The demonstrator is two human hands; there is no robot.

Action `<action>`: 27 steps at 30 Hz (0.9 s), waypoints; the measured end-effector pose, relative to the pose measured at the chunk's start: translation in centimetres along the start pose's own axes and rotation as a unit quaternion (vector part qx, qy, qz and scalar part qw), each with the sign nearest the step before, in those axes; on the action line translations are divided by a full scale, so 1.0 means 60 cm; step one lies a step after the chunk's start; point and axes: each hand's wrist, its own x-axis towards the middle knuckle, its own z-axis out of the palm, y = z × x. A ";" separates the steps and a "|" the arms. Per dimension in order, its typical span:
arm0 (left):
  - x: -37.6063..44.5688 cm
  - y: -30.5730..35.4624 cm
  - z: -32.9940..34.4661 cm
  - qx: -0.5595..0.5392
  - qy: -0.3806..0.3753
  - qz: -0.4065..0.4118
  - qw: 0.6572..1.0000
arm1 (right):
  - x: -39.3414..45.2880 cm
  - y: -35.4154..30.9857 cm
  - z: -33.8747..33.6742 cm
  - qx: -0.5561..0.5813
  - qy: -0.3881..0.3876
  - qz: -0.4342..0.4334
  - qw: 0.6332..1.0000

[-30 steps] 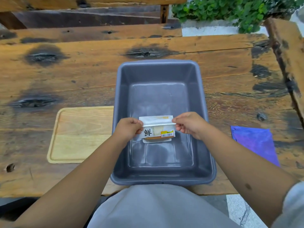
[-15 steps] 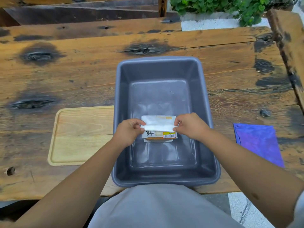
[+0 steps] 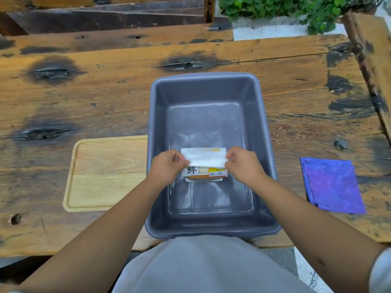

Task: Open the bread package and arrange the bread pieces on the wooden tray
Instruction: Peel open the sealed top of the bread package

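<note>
A white bread package [image 3: 204, 159] with a black character and a yellow price sticker is held over the grey plastic bin [image 3: 262, 115]. My left hand [image 3: 167, 167] pinches its left top corner and my right hand [image 3: 243, 164] pinches its right top corner. The white top flap is spread flat between my fingers. Brown bread shows through the lower front of the package. The pale wooden tray [image 3: 105, 174] lies on the table to the left of the bin, with nothing on it.
A purple cloth [image 3: 332, 185] lies on the worn wooden table [image 3: 84, 92] to the right of the bin. A wooden beam [image 3: 372, 66] runs along the right edge. Green plants [image 3: 296, 9] grow behind the table.
The package's top flap has folded back and widened between my hands, covering more of the printed front. Both hands shifted slightly toward me and kept their grip.
</note>
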 end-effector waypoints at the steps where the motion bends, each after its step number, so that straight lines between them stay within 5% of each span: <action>1: 0.000 0.002 -0.001 0.009 0.001 -0.002 1.000 | 0.000 0.005 -0.003 0.061 0.000 0.015 0.998; 5: 0.000 0.018 -0.008 0.099 -0.023 0.023 0.995 | 0.000 0.021 -0.016 0.250 -0.025 0.053 0.966; 10: 0.003 0.031 -0.019 0.176 -0.062 0.044 0.981 | -0.003 0.026 -0.023 0.357 -0.042 0.065 0.931; 15: 0.001 0.028 -0.026 -0.119 -0.068 -0.060 0.989 | -0.005 0.035 -0.026 0.438 -0.060 0.076 0.894; 23: -0.016 0.000 -0.012 -0.513 -0.077 -0.198 0.832 | -0.012 0.034 -0.010 0.607 -0.068 0.144 0.779; 27: -0.019 -0.008 -0.004 -0.528 -0.068 -0.201 0.822 | -0.011 0.030 -0.003 0.653 -0.064 0.178 0.733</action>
